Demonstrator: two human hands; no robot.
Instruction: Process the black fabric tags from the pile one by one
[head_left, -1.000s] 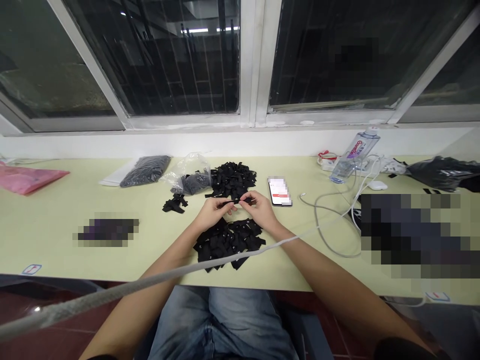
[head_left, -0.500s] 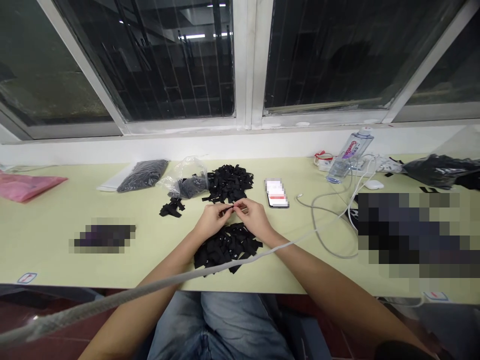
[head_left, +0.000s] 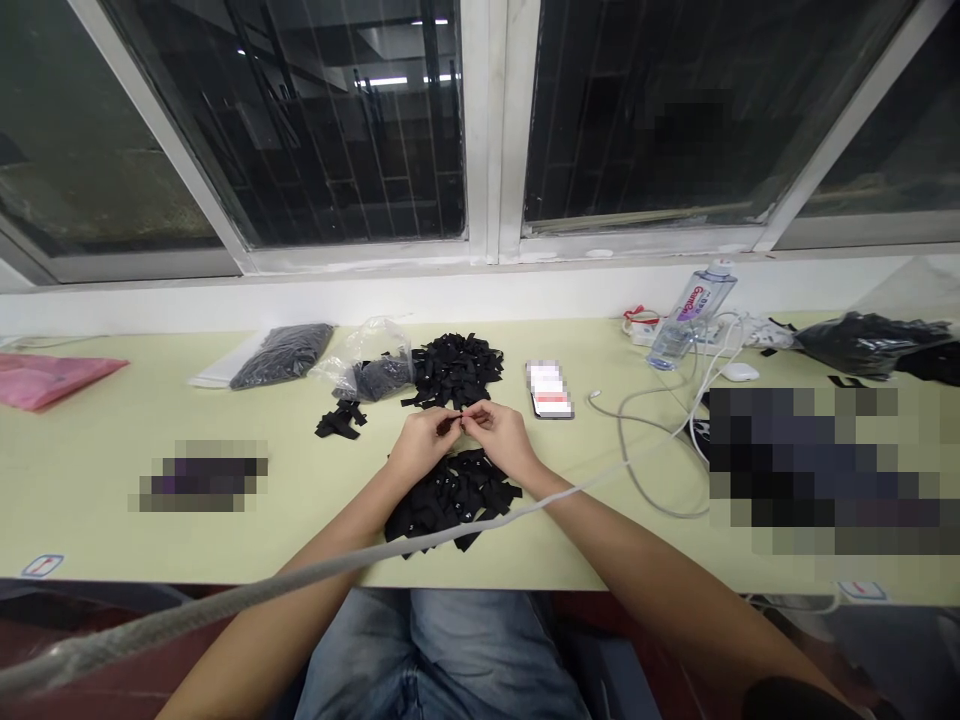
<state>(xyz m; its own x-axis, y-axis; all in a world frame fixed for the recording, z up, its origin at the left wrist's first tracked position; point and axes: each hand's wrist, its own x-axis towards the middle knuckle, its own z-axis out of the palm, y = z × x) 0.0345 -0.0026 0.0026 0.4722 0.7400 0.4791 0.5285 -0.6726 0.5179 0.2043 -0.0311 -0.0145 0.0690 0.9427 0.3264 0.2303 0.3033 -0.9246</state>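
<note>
My left hand (head_left: 421,442) and my right hand (head_left: 501,436) meet fingertip to fingertip over the table (head_left: 300,540). Both are pinched on a small dark piece (head_left: 460,417), mostly hidden by the fingers. Just below them lies a pile of black fabric pieces (head_left: 450,495) with small light marks. Beyond my hands is another pile of black pieces (head_left: 457,368). A smaller black cluster (head_left: 341,420) lies to the left, near an open clear bag (head_left: 379,370) with dark pieces inside.
A phone (head_left: 550,388) lies right of the far pile. Farther right are a tilted bottle (head_left: 691,315), cables (head_left: 637,475) and a white mouse (head_left: 739,371). A filled bag (head_left: 283,355) and pink bag (head_left: 60,378) lie left. A pale cord (head_left: 337,560) crosses the view in front.
The whole view has shifted slightly. My hands remain together over the near pile, fingertips still pinched.
</note>
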